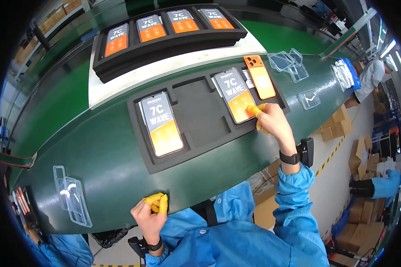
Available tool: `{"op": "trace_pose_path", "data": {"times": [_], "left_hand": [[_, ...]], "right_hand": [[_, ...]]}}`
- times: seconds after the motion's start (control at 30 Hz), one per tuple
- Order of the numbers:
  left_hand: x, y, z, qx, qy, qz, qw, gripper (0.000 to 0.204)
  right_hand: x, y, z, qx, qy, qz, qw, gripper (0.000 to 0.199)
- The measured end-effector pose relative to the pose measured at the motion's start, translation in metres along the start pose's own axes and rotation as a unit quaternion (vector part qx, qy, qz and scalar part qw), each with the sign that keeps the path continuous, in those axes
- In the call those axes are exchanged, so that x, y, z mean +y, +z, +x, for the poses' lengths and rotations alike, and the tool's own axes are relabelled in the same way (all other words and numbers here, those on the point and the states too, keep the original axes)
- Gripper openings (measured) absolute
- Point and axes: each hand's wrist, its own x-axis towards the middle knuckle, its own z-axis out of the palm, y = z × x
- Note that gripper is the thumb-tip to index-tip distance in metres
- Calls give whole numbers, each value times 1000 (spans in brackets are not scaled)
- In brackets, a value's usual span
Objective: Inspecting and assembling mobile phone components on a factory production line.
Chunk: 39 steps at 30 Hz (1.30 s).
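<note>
My right hand [270, 119], with yellow finger cots, pinches the lower right corner of a phone [234, 94] that lies in a black foam tray [196, 116] on the green conveyor belt [98, 151]. An orange phone [259, 77] lies back-up in the tray's rightmost slot. Another phone [161, 123] with a grey and orange screen label fills the leftmost slot; the slot between is bare. My left hand [152, 210] is a closed fist with yellow cots, resting at the belt's near edge and holding nothing I can see.
A stack of black trays [165, 42] with several phones sits at the back on a white board. Clear plastic cases lie on the belt at the near left [72, 196] and far right [289, 62]. Another worker stands at far right [370, 78]. Cardboard boxes [356, 155] line the floor.
</note>
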Motion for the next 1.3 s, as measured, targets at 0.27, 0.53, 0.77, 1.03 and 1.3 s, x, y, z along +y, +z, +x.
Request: {"op": "trace_pose_path", "data": {"times": [0.27, 0.53, 0.77, 1.03, 1.3], "left_hand": [[0, 0, -4, 4, 9, 21, 1000, 13], [-4, 3, -8, 25, -6, 27, 999, 14], [-4, 4, -8, 24, -23, 19, 999, 13], [-3, 5, -9, 27, -52, -18, 998, 13], [48, 27, 1, -187, -124, -324, 919, 13]], "right_hand": [[7, -41, 43, 241, -150, -206, 936, 32], [30, 2, 81, 285, -241, -322, 870, 36], [22, -2, 87, 289, -274, -353, 846, 17], [27, -27, 82, 374, -200, -21, 905, 22], [10, 15, -35, -145, -105, 571, 802, 28]]}}
